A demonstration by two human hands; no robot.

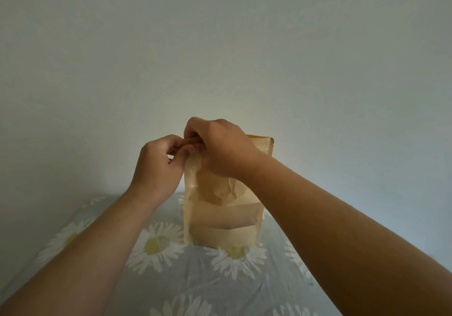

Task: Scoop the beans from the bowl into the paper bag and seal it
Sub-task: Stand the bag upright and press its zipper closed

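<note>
Daisy-print cloth (171, 279) under upright paper bag (225, 220), plain wall (220, 46) behind.

paper bag (221, 220) upright on table (171, 279), wall (220, 46) behind

The light is dim, soft and even, with a grey-green cast over the wall (220, 46). No lamp or window shows; the brighter patch of wall behind the bag (221, 218) suggests light from the front or above, though that is hard to tell. Shadows are faint: a soft one under the right hand (220, 149) on the bag's creased paper. No glare. Corners darken slightly. Wide-angle stretch swells the forearms near the bottom edge. The daisy cloth (220, 279) looks soft and smeared.
</note>
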